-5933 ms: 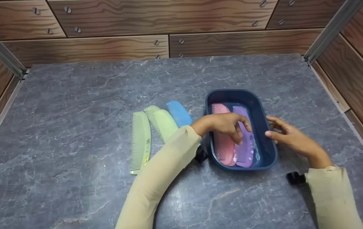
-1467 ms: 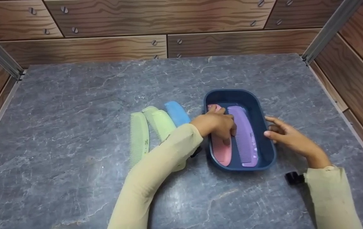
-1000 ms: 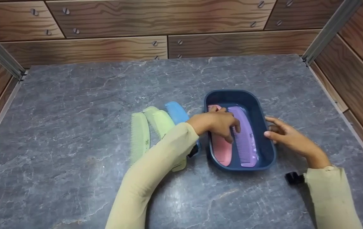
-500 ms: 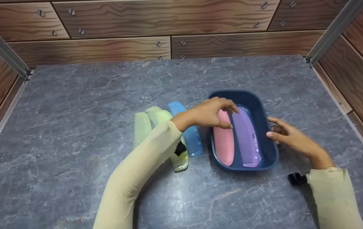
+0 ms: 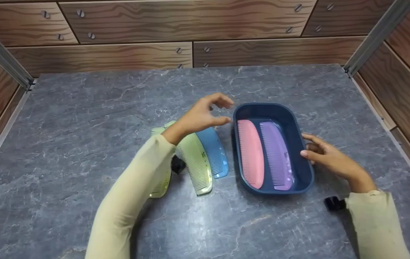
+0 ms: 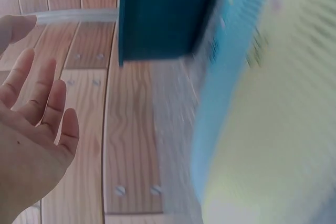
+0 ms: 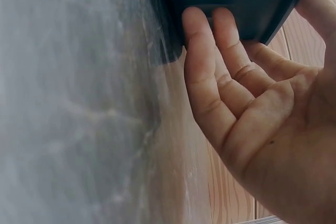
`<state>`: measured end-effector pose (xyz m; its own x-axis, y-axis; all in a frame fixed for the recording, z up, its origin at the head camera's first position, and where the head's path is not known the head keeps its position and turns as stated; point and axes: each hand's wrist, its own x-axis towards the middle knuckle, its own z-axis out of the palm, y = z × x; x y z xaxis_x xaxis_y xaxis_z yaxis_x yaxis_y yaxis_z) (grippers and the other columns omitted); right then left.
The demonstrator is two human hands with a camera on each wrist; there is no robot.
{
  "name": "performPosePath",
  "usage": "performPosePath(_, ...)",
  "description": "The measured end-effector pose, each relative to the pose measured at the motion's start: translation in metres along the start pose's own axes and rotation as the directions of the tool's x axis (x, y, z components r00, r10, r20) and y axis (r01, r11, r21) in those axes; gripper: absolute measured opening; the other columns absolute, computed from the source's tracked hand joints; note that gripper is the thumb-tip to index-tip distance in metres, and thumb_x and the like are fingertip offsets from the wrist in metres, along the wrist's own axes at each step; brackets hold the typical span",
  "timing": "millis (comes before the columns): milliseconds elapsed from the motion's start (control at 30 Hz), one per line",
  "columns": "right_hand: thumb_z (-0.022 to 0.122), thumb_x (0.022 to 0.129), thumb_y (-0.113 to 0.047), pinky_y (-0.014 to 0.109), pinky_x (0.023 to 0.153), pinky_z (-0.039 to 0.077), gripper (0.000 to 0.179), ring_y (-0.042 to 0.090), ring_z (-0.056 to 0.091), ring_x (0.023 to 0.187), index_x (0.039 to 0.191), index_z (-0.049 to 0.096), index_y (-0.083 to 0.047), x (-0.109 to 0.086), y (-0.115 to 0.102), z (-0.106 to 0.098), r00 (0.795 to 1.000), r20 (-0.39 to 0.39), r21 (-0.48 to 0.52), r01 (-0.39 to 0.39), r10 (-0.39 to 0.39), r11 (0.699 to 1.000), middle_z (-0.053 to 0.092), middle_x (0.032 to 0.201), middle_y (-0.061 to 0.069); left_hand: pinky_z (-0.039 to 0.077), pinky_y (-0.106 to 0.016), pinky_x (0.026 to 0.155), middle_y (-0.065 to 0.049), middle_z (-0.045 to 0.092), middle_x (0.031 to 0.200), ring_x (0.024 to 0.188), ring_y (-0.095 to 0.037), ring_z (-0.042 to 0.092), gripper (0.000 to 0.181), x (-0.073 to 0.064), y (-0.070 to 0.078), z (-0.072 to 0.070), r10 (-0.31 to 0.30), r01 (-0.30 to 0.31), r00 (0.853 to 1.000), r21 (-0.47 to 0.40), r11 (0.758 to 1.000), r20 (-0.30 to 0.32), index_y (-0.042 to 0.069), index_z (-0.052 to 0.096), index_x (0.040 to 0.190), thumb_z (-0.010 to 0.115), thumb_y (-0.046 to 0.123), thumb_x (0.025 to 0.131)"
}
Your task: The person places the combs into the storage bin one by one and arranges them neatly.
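My left hand is held empty above the combs on the table, just left of the dark blue bin, thumb and fingers spread apart. Inside the bin lie a pink comb at the left and a purple comb beside it, roughly parallel. My right hand touches the bin's outer right wall; the right wrist view shows its fingertips against that wall. Under my left forearm, a blue comb and a pale green comb overlap. More green comb shows further left, partly hidden by the sleeve.
The grey marbled table has wood-patterned panels on its back and sides. Metal posts stand at the back corners. A small black device sticks out from the right wrist.
My left hand let go of the pink comb and moved left, out of the bin. Pink and purple combs now lie further apart than in the earliest frame. The right hand stays put.
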<state>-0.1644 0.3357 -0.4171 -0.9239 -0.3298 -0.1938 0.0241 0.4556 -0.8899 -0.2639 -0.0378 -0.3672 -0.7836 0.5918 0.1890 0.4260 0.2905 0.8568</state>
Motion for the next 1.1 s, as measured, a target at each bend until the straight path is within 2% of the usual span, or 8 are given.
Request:
performPosePath(100,0.052,0.099,-0.014,0.022,0.076,0.052,0.061,0.002,0.062,0.09,0.148,0.021,0.006,0.0,0.0,-0.001,1.0,-0.002,-0.003,-0.004,0.004,1.0,0.059,0.109,-0.01,0.04,-0.031,0.091,-0.008,0.063,0.117,0.107,-0.019,0.054,0.041,-0.007,-0.008,-0.009,-0.023,0.023,0.999,-0.001,1.0,-0.036,0.007,0.06,0.12,0.072,0.015,0.082)
performPosePath(233,0.052,0.099,-0.014,0.022,0.077,0.052,0.061,0.002,0.062,0.091,0.148,0.02,0.005,0.001,0.0,-0.001,1.0,-0.003,0.004,-0.011,0.011,1.0,0.059,0.11,-0.006,0.041,-0.039,0.096,-0.009,0.063,0.117,0.108,-0.022,0.053,0.04,-0.018,-0.02,-0.022,-0.063,0.062,0.995,-0.015,0.998,-0.077,0.005,0.059,0.119,0.072,0.013,0.082)
performPosePath(400,0.052,0.099,-0.013,0.022,0.076,0.052,0.061,0.002,0.061,0.09,0.148,0.021,0.005,0.001,0.001,0.0,1.0,0.0,-0.003,-0.007,0.007,1.0,0.059,0.109,-0.007,0.039,-0.053,0.1,-0.017,0.061,0.119,0.112,-0.035,0.052,0.042,-0.035,-0.037,-0.038,-0.108,0.104,0.988,-0.038,0.994,-0.114,0.002,0.058,0.12,0.072,0.012,0.082)
performPosePath(500,0.052,0.099,-0.015,0.023,0.077,0.052,0.061,0.003,0.062,0.092,0.149,0.021,0.004,0.001,0.001,0.0,1.0,-0.004,-0.013,-0.017,0.017,1.0,0.059,0.112,-0.004,0.037,-0.056,0.099,-0.021,0.06,0.12,0.115,-0.041,0.049,0.042,-0.043,-0.044,-0.047,-0.131,0.125,0.983,-0.054,0.991,-0.132,0.001,0.058,0.119,0.073,0.012,0.082)
performPosePath(633,0.053,0.099,-0.018,0.024,0.079,0.053,0.062,0.003,0.062,0.094,0.149,0.022,0.002,0.0,0.001,0.0,0.999,-0.008,-0.015,-0.034,0.033,0.999,0.058,0.118,0.005,0.037,-0.053,0.097,-0.021,0.059,0.118,0.114,-0.042,0.048,0.041,-0.052,-0.051,-0.058,-0.154,0.146,0.976,-0.063,0.987,-0.153,0.003,0.059,0.119,0.073,0.012,0.082)
performPosePath(767,0.053,0.099,-0.018,0.023,0.078,0.053,0.063,0.003,0.062,0.094,0.149,0.021,0.003,0.0,0.0,0.0,0.999,-0.009,-0.016,-0.036,0.036,0.999,0.057,0.117,0.004,0.038,-0.046,0.095,-0.023,0.058,0.12,0.113,-0.041,0.047,0.044,-0.058,-0.059,-0.066,-0.189,0.178,0.968,-0.076,0.981,-0.163,0.001,0.057,0.121,0.073,0.01,0.082)
performPosePath(967,0.052,0.099,-0.016,0.022,0.079,0.051,0.063,0.001,0.061,0.094,0.149,0.02,0.005,0.0,-0.001,0.0,1.0,0.003,-0.022,-0.025,0.025,0.999,0.057,0.114,-0.001,0.037,-0.048,0.101,-0.022,0.054,0.126,0.118,-0.038,0.044,0.05,-0.071,-0.072,-0.074,-0.296,0.289,0.945,-0.065,0.955,-0.141,-0.001,0.053,0.126,0.072,0.011,0.082)
performPosePath(1100,0.052,0.099,-0.016,0.022,0.078,0.051,0.063,0.002,0.062,0.093,0.149,0.02,0.005,0.0,-0.001,0.0,1.0,0.001,-0.02,-0.029,0.029,0.999,0.057,0.113,-0.001,0.036,-0.049,0.103,-0.023,0.052,0.131,0.123,-0.038,0.043,0.052,-0.078,-0.075,-0.077,-0.352,0.349,0.929,-0.043,0.936,-0.119,-0.001,0.05,0.13,0.071,0.013,0.084)
